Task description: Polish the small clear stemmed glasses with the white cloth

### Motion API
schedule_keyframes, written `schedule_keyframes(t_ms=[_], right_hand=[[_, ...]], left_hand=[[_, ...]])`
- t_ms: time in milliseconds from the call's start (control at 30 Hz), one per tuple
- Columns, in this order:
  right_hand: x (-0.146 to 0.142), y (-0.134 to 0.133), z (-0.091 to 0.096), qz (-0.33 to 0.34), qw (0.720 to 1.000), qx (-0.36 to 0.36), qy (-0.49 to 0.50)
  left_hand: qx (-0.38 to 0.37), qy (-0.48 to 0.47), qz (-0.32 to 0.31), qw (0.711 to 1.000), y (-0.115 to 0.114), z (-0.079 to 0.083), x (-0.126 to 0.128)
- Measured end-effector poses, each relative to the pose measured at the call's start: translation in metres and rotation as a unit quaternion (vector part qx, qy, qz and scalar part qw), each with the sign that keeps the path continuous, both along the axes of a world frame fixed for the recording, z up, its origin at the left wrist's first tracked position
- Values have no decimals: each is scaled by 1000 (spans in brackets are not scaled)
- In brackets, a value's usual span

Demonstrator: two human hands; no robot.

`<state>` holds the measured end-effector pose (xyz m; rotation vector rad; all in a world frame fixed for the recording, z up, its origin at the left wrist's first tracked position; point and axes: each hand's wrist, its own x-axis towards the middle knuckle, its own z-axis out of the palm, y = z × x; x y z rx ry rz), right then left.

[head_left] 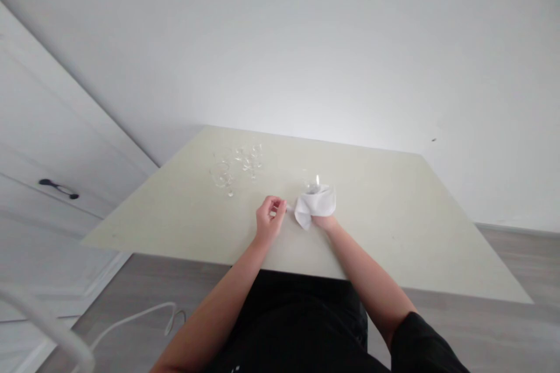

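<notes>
My right hand (pixel 324 221) is wrapped in a white cloth (pixel 321 204), most of its fingers hidden under the folds. The cloth presses round a clear glass (pixel 313 185), whose bowl shows above its upper edge. To the left, my left hand (pixel 270 218) is closed in a pinch, thumb against fingers. A thin pale piece, which looks like the glass's stem, runs from those fingertips to the cloth. Several clear stemmed glasses (pixel 251 160) stand on the table beyond my left hand, and another clear glass (pixel 223 176) is nearer to me.
The pale table (pixel 394 233) has its far edge by a white wall (pixel 306 70). At the left stands a white cabinet (pixel 52 128) with a dark handle (pixel 59 189). A white cable (pixel 135 312) hangs at the lower left, above grey flooring.
</notes>
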<state>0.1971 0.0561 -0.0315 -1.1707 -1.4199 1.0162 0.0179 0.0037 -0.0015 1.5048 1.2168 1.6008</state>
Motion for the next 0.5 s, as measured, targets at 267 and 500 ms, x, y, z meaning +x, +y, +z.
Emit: schedule_keyframes(t_ms=[267,500], right_hand=[[4,-21,20,264,963,-36,-51],[0,-16,27,269,952,72,-127]], left_hand=[[-105,-193,-225,949,8,-1,-9],[-122,-216,-197,949,15,-7,-6]])
